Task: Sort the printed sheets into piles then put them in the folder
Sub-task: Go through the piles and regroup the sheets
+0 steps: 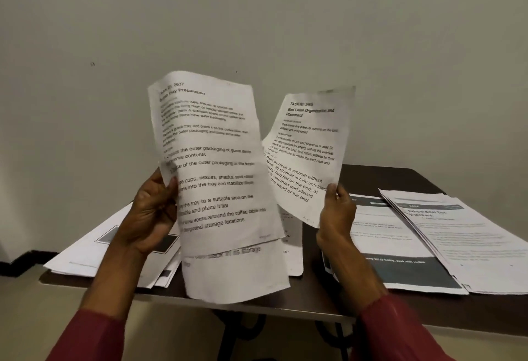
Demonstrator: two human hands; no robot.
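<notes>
Your left hand (151, 212): fingers curled round the left edge of a sheaf of printed sheets (217, 166), thumb lying on the front page; it is raised above the near edge of the table (400, 177).
Sheaf: the front page reads "TASK ID 2637" and "Tray Preparation". At least one more page hangs lower behind it, its bottom edge dropping past the table's near edge. The print is partly blurred.
Your right hand (335, 217): thumb and fingers pinch the lower right edge of a single sheet (310, 149), held up above the middle of the table.
Single sheet: headed "TASK ID 3409, Bed Linen Organization and Placement" and tilted. Its left edge meets the sheaf's right edge, and you cannot tell from here whether they touch.
Left pile (91, 255): lies flat at the table's left end and overhangs its corner.
Middle pile (294, 249): on the table, mostly hidden behind the sheaf.
Dark-banded pile (400, 249): on the table's right half, beside your right wrist.
Dehumidifier pile (471, 235): fanned loosely at the table's right end, overlapping the dark-banded pile.
Sleeves (400, 332): red, nearer you than the table.
Wall (257, 17): pale, behind the table.
</notes>
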